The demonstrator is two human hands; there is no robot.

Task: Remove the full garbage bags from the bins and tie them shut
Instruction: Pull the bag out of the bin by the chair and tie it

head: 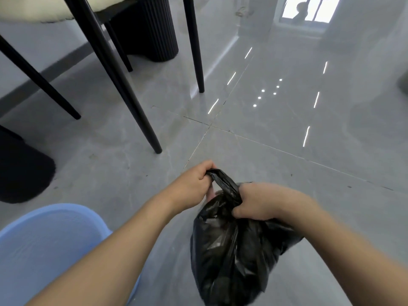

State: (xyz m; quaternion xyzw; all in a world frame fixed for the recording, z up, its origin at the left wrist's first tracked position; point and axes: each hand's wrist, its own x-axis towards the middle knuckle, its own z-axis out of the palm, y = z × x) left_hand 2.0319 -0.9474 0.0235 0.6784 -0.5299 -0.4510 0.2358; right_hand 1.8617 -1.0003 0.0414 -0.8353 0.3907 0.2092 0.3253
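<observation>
left hand (194, 184): my fingers are curled tight round the twisted top strip of the black garbage bag (234, 250).
right hand (260, 200): clenched on the bag's gathered neck, just beside the left.
bag: out of the blue bin (44, 246), over the grey floor (287, 129) to the bin's right.
chair legs (123, 85): beyond, well apart.

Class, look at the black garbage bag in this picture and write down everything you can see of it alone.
The glossy black plastic garbage bag is thin, crinkled and bulging with hidden contents. It is out of the light blue plastic bin, to that bin's right above the grey tiled floor. Its top is gathered into a twisted strip: the left hand grips the strip's end, the right hand clutches the neck. No finished knot shows.
</observation>
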